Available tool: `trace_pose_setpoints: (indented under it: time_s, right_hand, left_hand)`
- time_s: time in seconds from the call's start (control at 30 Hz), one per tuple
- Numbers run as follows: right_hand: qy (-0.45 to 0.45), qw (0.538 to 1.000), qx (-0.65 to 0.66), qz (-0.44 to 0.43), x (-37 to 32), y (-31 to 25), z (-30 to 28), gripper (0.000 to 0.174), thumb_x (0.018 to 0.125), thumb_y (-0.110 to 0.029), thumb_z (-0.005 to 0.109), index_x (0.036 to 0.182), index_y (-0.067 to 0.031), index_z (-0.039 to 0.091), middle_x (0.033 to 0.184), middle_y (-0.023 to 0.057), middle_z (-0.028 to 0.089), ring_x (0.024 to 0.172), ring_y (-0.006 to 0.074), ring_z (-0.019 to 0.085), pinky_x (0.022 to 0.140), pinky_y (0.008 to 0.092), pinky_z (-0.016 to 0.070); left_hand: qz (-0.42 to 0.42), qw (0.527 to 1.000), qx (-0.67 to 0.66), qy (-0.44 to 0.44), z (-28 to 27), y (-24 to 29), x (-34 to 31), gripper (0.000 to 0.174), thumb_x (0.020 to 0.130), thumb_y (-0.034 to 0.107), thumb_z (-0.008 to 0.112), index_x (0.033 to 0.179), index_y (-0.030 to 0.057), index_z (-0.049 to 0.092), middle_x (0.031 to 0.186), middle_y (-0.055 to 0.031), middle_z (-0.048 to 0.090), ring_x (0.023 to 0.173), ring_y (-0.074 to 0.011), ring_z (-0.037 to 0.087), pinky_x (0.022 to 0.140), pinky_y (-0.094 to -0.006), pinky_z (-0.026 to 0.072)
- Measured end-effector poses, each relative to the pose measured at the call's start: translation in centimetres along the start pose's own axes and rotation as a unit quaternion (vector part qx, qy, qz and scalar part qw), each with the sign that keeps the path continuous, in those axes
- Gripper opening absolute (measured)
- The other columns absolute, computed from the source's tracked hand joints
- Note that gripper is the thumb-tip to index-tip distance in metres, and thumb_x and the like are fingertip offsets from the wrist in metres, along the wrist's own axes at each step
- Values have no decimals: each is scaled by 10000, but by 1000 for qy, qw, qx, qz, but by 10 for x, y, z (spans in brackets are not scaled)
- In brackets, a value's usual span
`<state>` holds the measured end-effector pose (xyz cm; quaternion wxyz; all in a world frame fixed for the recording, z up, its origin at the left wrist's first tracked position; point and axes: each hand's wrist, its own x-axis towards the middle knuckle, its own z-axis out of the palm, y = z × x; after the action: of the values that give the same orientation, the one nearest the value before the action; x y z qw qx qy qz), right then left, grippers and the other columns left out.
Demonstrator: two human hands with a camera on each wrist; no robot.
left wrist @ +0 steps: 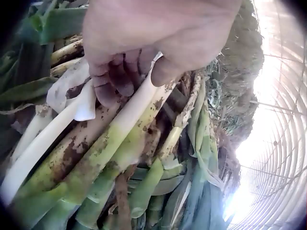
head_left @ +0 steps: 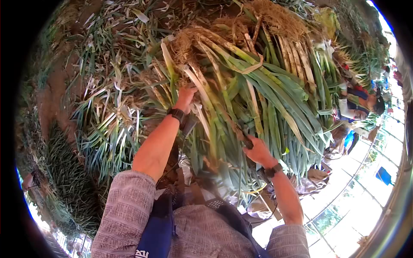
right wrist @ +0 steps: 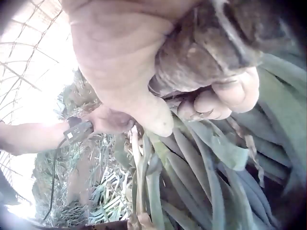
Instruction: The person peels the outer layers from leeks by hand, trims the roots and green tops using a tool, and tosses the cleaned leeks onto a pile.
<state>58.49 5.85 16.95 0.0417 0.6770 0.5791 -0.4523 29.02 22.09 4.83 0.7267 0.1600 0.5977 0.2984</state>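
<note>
My left hand [head_left: 186, 96] is at the white root end of a leek [left wrist: 129, 112], on the near side of a large heap. In the left wrist view its thumb and fingers pinch the pale stalk, where a flap of white outer skin lifts beside the thumb. Brown soil marks the stalks around it. Lower right over the green leaves, my right hand [head_left: 259, 152] grips a thick, worn brown handle [right wrist: 201, 52]. From this hand a long brown strip [head_left: 232, 124] runs up-left across the leeks; I cannot tell if it is a blade.
Heaped leeks with bushy roots [head_left: 279, 21] lie ahead, their leaves [head_left: 284, 92] spreading toward me. Loose trimmings [head_left: 116, 124] cover the ground at left, beside bare soil [head_left: 58, 99]. Another person [head_left: 361, 103] is at the far right. A cable [right wrist: 53, 177] hangs from the left wrist's device.
</note>
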Motion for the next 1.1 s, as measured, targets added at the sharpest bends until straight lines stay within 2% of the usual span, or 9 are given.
trace_pose_setpoints:
  time_s: [0.2, 0.27, 0.4, 0.5, 0.6, 0.77, 0.9, 1.0, 1.1]
  right_hand:
    - [19, 998, -19, -54, 60, -36, -4, 470, 767, -213, 706, 1170, 5, 600, 893, 222, 672, 842, 391, 640, 730, 415, 500]
    - [26, 999, 32, -33, 73, -68, -14, 412, 783, -231, 643, 1131, -12, 625, 983, 247, 673, 958, 435, 626, 823, 462, 506]
    - [-1, 996, 91, 6, 99, -74, -13, 395, 777, -233, 650, 1111, -22, 634, 973, 250, 673, 940, 433, 631, 813, 462, 506]
    - [14, 999, 18, -35, 66, -59, -25, 423, 765, -233, 692, 1099, 16, 616, 814, 205, 638, 730, 342, 588, 709, 404, 490]
    - [42, 995, -70, -55, 8, -1, 0, 426, 766, -274, 695, 1105, -35, 597, 870, 239, 652, 852, 426, 626, 738, 473, 498]
    - [-18, 998, -57, 21, -70, 18, 16, 452, 777, -250, 690, 1174, -54, 595, 893, 235, 670, 866, 422, 644, 753, 471, 517]
    - [-59, 997, -56, 5, -67, 20, 26, 452, 778, -223, 692, 1185, -49, 599, 895, 243, 672, 865, 422, 649, 749, 463, 524]
    - [43, 999, 11, -26, -42, 17, 37, 411, 773, -201, 687, 1142, -37, 607, 869, 248, 665, 844, 428, 645, 731, 454, 524]
    - [46, 998, 27, 24, -31, 5, 32, 388, 773, -204, 686, 1113, -35, 608, 846, 244, 661, 815, 427, 644, 710, 455, 520]
  left_hand:
    - [-17, 999, -40, -20, -4, 3, 4, 405, 995, 168, 515, 1374, 32, 469, 947, -58, 594, 820, -202, 584, 755, -436, 548]
    - [-21, 997, -51, -49, -3, 1, 2, 392, 999, 203, 515, 1352, 36, 483, 1021, -86, 608, 909, -221, 601, 838, -450, 547]
    - [-31, 990, -96, -99, -1, -10, -7, 385, 1006, 274, 519, 1313, 42, 506, 1192, -133, 592, 1104, -271, 580, 983, -455, 503]
    - [-33, 985, -87, -148, -5, -20, -2, 417, 1018, 253, 471, 1363, 20, 448, 1268, -131, 543, 1129, -274, 557, 968, -460, 481]
    - [-55, 988, -95, -112, -2, -26, 5, 396, 1021, 263, 468, 1329, 14, 486, 1216, -134, 576, 1078, -272, 585, 925, -447, 510]
    - [-40, 991, -50, -115, 1, -14, -9, 392, 1030, 342, 452, 1263, 41, 545, 1097, -101, 614, 990, -231, 613, 885, -411, 528]
    - [-52, 990, -34, -125, 2, -9, -13, 428, 1041, 388, 394, 1270, 60, 546, 1088, -95, 615, 970, -217, 614, 869, -399, 529]
    - [-41, 992, -45, -112, 4, -11, -14, 459, 1045, 404, 372, 1273, 46, 546, 1108, -110, 621, 974, -232, 614, 845, -400, 537]
    - [-47, 992, -57, -104, 4, -10, -18, 505, 1044, 437, 361, 1315, 33, 495, 1150, -117, 591, 1002, -244, 601, 877, -411, 526]
